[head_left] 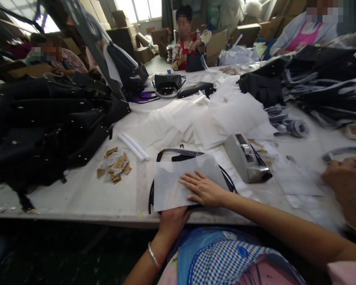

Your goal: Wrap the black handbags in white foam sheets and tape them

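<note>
Head view, clock face centred on bag (182,157). Near edge of table (86,198): black bag lying flat, mostly covered by white sheet (166,186), with strap (150,196) showing past sheet at nine o'clock. Right hand (203,190): from four o'clock, palm down on sheet, fingers extended and slightly spread, gripping nothing. Left hand (173,217): from six o'clock, fingers hidden under sheet; grip impossible to tell. Just beside bag at two o'clock: tape dispenser (247,160). At ten: white rods (133,147); lower, toward nine, small packets (115,166). At twelve: loose sheets (184,114), overlapping. Farther out: heap of black bags (47,114) at ten, second heap (320,71) between one and two. At three, well apart: co-worker's hand (345,176), blurred. Beyond loose sheets at twelve: co-worker (184,50) with small black bag (194,62).
</note>
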A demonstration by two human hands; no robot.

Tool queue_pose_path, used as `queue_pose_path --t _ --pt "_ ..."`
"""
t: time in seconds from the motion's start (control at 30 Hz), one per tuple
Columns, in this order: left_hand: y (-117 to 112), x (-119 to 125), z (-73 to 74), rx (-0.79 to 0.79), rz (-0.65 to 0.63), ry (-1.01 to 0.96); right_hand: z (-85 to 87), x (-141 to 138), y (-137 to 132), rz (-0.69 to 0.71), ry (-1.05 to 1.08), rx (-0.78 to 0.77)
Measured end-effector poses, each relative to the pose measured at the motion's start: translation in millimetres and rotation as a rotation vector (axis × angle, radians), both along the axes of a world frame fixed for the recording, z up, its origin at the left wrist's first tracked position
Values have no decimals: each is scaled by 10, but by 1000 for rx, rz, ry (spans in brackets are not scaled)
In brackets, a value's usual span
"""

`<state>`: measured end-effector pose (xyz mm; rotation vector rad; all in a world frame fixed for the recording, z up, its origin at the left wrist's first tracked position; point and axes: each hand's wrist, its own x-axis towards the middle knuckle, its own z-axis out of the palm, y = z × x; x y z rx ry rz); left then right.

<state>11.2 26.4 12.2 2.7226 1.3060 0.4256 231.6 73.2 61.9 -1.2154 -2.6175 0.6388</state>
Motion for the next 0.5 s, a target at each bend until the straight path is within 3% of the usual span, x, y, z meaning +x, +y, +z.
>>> queue_pose_path --t 0.17,0.23,0.3,0.4,0.5 --pt "15 41 43 -18 -2 14 -53 -12 -20 -56 26 1" --pt "-4 22 139 -27 -12 19 -62 6 -6 -55 48 -11" --pt "-38 -25 342 -36 -32 24 -65 25 1 -56 74 -20" --pt "-48 -92 794 -126 -105 -65 -63 36 -10 -58 105 -24" --pt "104 -55 1127 -246 -119 -221 -69 25 -28 -62 117 -8"
